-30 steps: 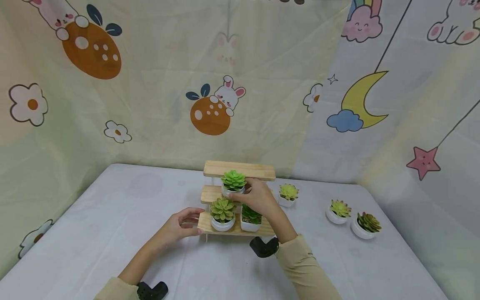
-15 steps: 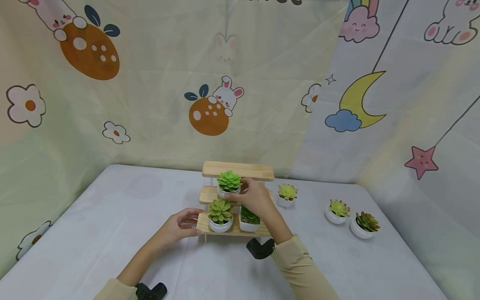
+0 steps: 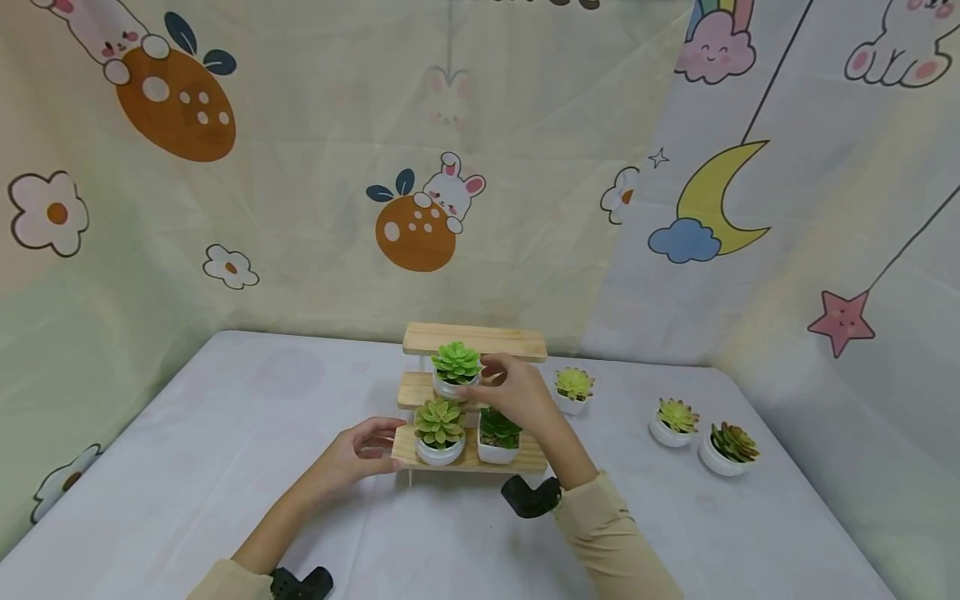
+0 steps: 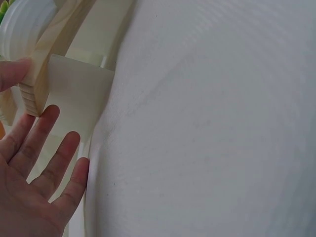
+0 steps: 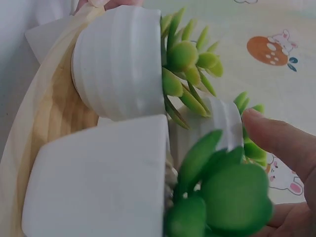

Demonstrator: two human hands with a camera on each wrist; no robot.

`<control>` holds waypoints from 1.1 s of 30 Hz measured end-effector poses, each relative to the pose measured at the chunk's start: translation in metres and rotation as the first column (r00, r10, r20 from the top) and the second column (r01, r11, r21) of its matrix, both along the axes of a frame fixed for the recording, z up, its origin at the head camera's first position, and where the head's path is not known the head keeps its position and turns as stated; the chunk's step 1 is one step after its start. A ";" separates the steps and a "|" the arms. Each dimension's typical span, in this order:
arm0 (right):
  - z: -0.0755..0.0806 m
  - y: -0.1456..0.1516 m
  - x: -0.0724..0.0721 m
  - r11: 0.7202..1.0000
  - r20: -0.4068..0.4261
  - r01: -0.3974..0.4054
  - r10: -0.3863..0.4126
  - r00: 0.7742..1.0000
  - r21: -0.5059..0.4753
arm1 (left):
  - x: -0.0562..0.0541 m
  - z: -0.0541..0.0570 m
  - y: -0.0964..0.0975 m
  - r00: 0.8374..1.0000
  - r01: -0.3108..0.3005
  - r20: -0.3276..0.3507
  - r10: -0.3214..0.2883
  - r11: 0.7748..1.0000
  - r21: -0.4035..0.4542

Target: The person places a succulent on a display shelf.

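A three-tier wooden stand (image 3: 474,341) rises at the table's far side. My left hand (image 3: 352,454) grips the left end of its lowest board (image 4: 37,81), thumb above and index finger beneath, other fingers spread. On the middle tier, toward the left, is a bright green succulent (image 3: 456,363) in a round white pot. My right hand (image 3: 519,398) holds that pot at its right side, its thumb (image 5: 276,138) at the rim. Below, the bottom tier carries a yellow-green succulent (image 3: 440,423) in a round ribbed pot and a dark green succulent (image 3: 498,428) in a square pot.
Right of the stand, a small yellow-green succulent (image 3: 574,385) stands on the white-covered table (image 3: 420,550). Farther right are another yellow-green one (image 3: 677,416) and a reddish-green one (image 3: 733,443), both in round white pots. A printed cloth (image 3: 525,250) hangs behind.
The bright green succulent shifted slightly left along the middle tier, then stayed put. My right hand has since drawn a little to the right, its thumb less far across the pot. The left hand kept its place.
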State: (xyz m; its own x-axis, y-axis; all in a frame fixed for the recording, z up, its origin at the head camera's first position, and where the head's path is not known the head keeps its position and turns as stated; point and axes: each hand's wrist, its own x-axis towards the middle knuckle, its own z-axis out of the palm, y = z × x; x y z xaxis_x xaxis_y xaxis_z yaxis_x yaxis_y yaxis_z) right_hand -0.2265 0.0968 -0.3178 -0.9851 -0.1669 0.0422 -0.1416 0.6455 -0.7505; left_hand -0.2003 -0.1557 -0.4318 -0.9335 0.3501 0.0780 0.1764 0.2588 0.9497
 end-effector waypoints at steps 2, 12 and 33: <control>0.001 0.004 0.001 1.000 0.008 0.008 -0.008 1.000 -0.015 | 0.000 0.000 0.000 1.000 0.001 -0.003 -0.001 1.000 0.001; 0.008 0.034 0.002 0.999 -0.019 0.022 -0.023 1.000 -0.044 | 0.000 0.000 -0.001 1.000 0.004 -0.001 -0.004 1.000 0.002; 0.003 0.102 0.001 0.992 -0.009 0.097 -0.098 0.995 -0.077 | -0.002 -0.002 -0.001 1.000 -0.004 0.002 0.004 1.000 -0.011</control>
State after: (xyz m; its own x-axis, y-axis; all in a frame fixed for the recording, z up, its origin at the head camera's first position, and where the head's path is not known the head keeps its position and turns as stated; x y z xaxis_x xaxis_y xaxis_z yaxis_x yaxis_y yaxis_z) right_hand -0.2251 0.1985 -0.3149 -0.9958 -0.0660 0.0635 -0.0904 0.5977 -0.7966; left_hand -0.2025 -0.1564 -0.4339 -0.9350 0.3474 0.0718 0.1731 0.2700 0.9472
